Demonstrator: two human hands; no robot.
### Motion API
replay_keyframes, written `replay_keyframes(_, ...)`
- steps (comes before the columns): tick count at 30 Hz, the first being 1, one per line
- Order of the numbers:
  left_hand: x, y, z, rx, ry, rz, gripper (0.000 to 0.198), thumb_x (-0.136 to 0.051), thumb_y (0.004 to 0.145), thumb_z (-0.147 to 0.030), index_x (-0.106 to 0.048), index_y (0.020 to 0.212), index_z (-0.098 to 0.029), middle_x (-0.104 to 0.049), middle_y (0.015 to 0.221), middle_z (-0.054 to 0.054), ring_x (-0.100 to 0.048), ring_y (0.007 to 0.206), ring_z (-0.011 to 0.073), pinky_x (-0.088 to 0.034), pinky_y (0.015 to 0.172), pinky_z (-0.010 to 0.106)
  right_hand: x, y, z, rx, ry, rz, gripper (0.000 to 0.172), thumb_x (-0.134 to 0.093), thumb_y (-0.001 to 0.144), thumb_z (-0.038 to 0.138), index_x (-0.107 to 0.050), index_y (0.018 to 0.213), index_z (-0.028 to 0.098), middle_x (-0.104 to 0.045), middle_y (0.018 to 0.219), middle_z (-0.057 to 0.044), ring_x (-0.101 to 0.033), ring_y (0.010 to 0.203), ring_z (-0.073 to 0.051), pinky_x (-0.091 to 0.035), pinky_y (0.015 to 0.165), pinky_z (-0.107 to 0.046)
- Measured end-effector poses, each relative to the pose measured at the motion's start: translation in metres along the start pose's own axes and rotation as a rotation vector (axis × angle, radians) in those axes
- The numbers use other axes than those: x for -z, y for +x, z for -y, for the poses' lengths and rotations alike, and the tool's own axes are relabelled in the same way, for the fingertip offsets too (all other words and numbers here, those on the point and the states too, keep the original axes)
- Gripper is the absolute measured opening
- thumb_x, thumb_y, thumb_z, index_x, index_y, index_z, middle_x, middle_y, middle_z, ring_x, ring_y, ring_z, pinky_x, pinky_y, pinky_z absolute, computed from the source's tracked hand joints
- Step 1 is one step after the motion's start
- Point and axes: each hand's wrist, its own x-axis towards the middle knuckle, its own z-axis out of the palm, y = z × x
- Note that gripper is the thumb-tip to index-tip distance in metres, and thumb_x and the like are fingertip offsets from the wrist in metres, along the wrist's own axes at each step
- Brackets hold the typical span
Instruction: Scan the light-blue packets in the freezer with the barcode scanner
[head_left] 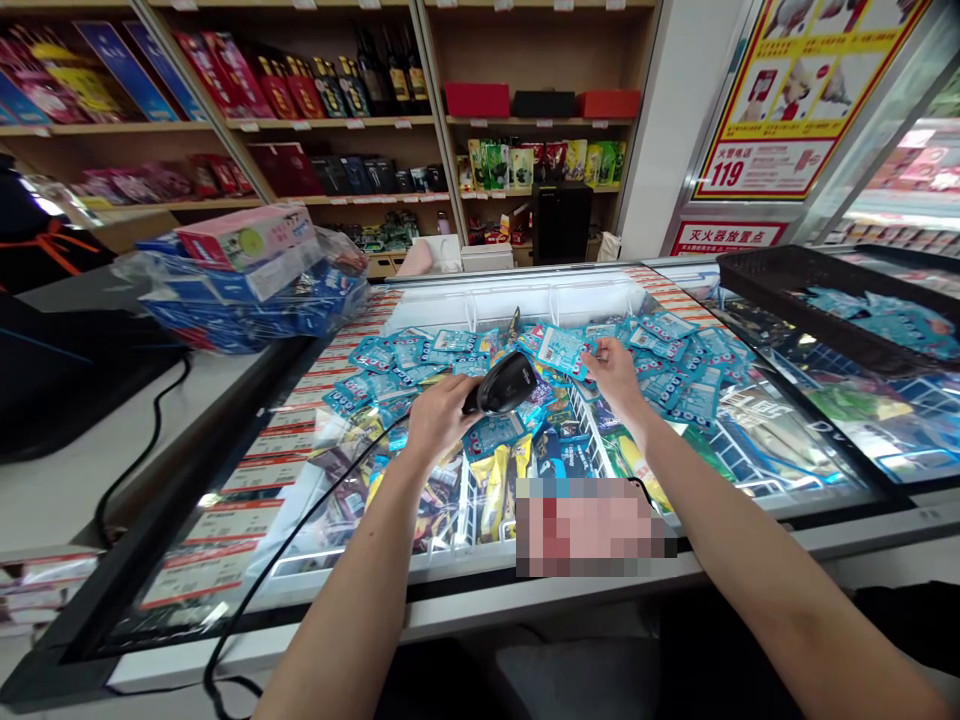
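Holding scanner (508,385) in left hand (441,415), grip wrapped tight around the handle; can't see trigger side. Angled head-up toward held packet (562,350), apart from it, probably to face the printed label. Pinching packet in right hand (611,372) by its near-right edge, grip together on the film, likely so as to leave the label uncovered. Can't tell if lifted or partly resting on packets below. Located over mid-freezer (217,655), between left pile (405,350) and right pile (671,360), both on the glass, presumably split to avoid mixing. More of the same in tray (780,310), far right. Cord (341,455) slack beside left forearm, likely for reach.
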Motion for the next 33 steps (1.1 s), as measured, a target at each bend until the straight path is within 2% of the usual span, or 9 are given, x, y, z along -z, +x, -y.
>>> replay_keyframes(8, 0.0018, 0.0016, -0.0024, -0.002, -0.003, 0.018, 0.039, -0.058, 0.077, -0.032, -0.054, 0.115, -0.023, -0.063, 0.099, 0.005, -0.057, 0.094, 0.0213, -0.041, 0.069, 0.028, 0.0, -0.0018, 0.0029, 0.016, 0.006, 0.024, 0.033, -0.063, 0.067, 0.044, -0.046, 0.088, 0.023, -0.058, 0.077, 0.0, -0.058, 0.062, -0.016, -0.051, 0.054, -0.032)
replay_keyframes(17, 0.0034, 0.0022, -0.005, -0.004, 0.005, 0.026, 0.038, -0.058, 0.077, -0.031, -0.054, 0.114, -0.024, -0.063, 0.095, 0.004, -0.057, 0.091, 0.0212, -0.04, 0.067, 0.028, -0.0002, 0.0001, -0.0062, 0.09, -0.068, 0.028, 0.033, -0.06, 0.072, 0.046, -0.047, 0.091, 0.024, -0.062, 0.081, -0.001, -0.06, 0.07, -0.018, -0.051, 0.063, -0.034)
replay_keyframes(33, 0.0007, 0.0018, -0.004, 0.01, 0.006, 0.009, 0.035, -0.055, 0.079, -0.034, -0.054, 0.113, -0.023, -0.063, 0.097, 0.006, -0.057, 0.094, 0.0218, -0.042, 0.07, 0.028, -0.0005, -0.0028, 0.0018, 0.064, -0.072, 0.02, 0.032, -0.059, 0.072, 0.045, -0.046, 0.092, 0.023, -0.06, 0.081, -0.001, -0.06, 0.072, -0.018, -0.051, 0.063, -0.033)
